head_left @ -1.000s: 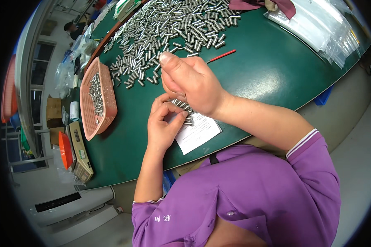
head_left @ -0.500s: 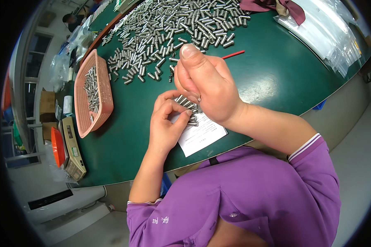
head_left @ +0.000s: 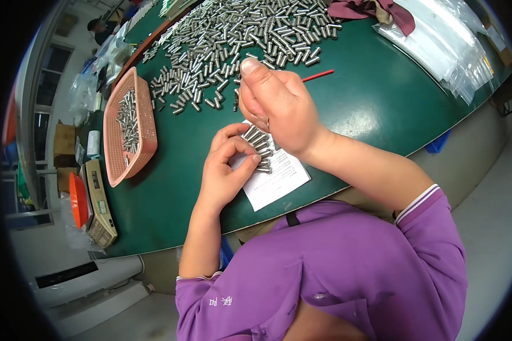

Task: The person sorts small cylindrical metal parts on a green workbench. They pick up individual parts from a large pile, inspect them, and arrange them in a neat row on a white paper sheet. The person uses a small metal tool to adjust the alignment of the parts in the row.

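My left hand is curled, thumb and fingertips drawn together at a fan of several short metal pins. The pins point out to the right over a white printed sheet, and the fingers cover their near ends. My right hand is raised just beyond and to the right of them, its fingers folded into the palm and the thumb on top. Whatever lies inside that fist is hidden. A large heap of similar metal pins spreads over the green table beyond both hands.
At the left stands a pink plastic basket holding more pins. Beside it are a beige scale and an orange dish. A red stick lies past my right hand. Clear plastic bags and a maroon cloth occupy the far right.
My right hand has drawn slightly away from the left fingers, and more of the fanned pins show between the hands. My left hand keeps nearly the same pose. The whole view has shifted a little.
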